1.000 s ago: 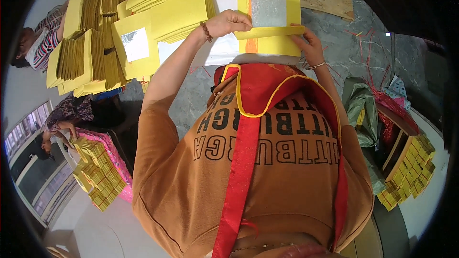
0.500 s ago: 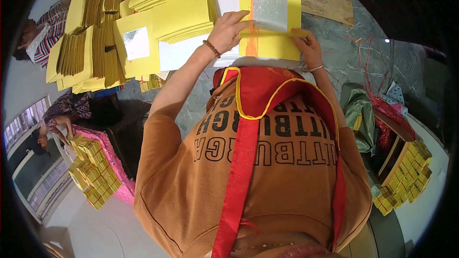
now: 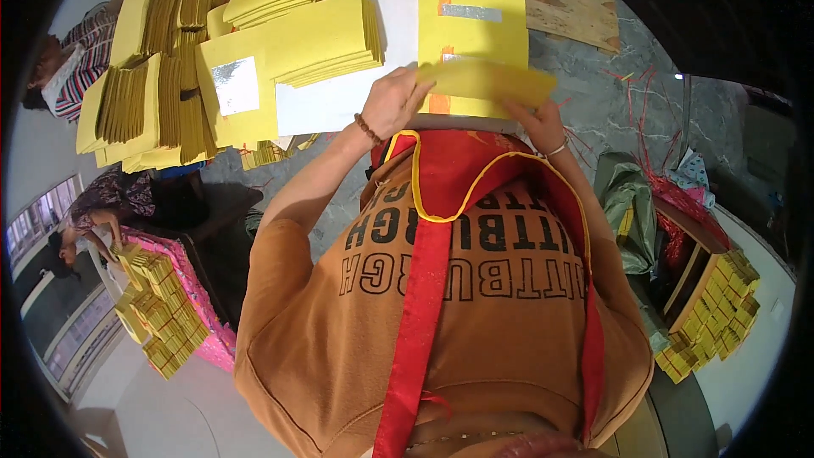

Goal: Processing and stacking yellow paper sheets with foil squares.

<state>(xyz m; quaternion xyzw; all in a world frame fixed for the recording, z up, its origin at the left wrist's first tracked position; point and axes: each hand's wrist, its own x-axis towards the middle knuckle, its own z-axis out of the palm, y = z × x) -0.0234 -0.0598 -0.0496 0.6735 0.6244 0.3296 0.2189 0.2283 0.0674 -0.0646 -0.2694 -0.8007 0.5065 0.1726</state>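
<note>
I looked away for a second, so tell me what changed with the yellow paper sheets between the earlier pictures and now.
The top yellow paper sheet has been lifted and folded over toward the person, pinched by the left hand and right hand. Earlier it lay flat with both hands resting at its edges. A sheet with a silver foil strip now shows underneath. The stacks of yellow paper to the left stayed put.

Grey marble table (image 3: 593,93) bears yellow paper stacks (image 3: 326,38) (many)
</note>
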